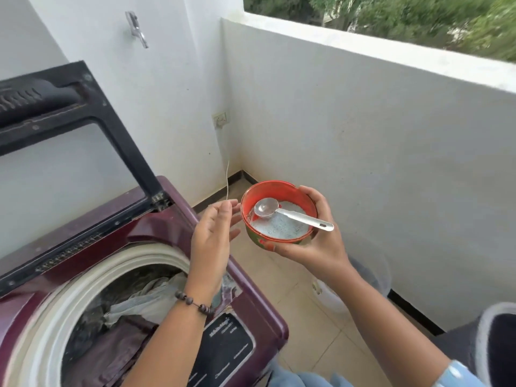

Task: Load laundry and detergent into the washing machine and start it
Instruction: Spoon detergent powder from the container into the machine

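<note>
A maroon top-loading washing machine [259, 311] stands at lower left with its black-framed lid [83, 113] raised. Clothes [134, 305] lie inside the drum. My right hand [315, 247] grips a round orange tub [252, 196] of white detergent powder [279, 226] from below and the side, to the right of the machine over the floor. A clear plastic scoop [290, 215] lies in the powder, its handle sticking over the rim. My left hand [213, 233], with a bead bracelet on the wrist, hovers open just left of the tub with fingers straight, not touching it.
White balcony walls close in the back and right. A tap [136, 29] sticks out of the wall above the machine. A wall socket [221, 119] with a thin white cable sits in the corner. A clear bucket [371, 272] stands on the tiled floor, a dark basket [497, 339] at right.
</note>
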Available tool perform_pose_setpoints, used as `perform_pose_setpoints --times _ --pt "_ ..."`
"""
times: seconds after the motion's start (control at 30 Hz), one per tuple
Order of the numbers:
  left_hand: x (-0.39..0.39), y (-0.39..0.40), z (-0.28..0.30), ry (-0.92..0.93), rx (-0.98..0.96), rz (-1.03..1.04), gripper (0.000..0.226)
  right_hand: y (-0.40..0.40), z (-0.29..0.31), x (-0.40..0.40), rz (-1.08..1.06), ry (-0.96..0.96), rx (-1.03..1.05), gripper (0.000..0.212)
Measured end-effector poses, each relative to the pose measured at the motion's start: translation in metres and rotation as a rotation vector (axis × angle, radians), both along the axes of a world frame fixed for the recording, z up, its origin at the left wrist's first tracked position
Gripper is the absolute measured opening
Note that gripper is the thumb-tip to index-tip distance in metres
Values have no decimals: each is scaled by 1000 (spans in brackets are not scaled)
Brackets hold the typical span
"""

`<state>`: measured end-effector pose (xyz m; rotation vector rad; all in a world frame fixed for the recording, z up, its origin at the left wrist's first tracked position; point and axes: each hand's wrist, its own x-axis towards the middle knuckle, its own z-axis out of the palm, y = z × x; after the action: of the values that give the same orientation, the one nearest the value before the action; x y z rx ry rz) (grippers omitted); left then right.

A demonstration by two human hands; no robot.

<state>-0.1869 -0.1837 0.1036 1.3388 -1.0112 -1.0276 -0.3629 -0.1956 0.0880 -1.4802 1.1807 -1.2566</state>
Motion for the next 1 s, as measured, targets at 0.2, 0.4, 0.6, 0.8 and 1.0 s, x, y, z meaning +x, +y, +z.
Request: perform_pose_setpoints --times 0.2,0.4,0.6,0.8,1.0 --pt "-78 -42 11 2 -51 -84 42 -26 14 -77 -73 -33 -22 99" --pt "-162 -78 24 -61 -132 -204 45 -42 26 -163 -145 -8 -57 97" --pt "-245 -107 29 -365 -226 -331 49 -47 37 -250 -267 32 -99 97" --pt "-302 -144 28 -717 -375 -477 58 -50 40 -314 -417 31 -105 100" --pt "-356 -197 28 -1016 -576 -591 62 -71 49 -361 -553 51 -122 98"
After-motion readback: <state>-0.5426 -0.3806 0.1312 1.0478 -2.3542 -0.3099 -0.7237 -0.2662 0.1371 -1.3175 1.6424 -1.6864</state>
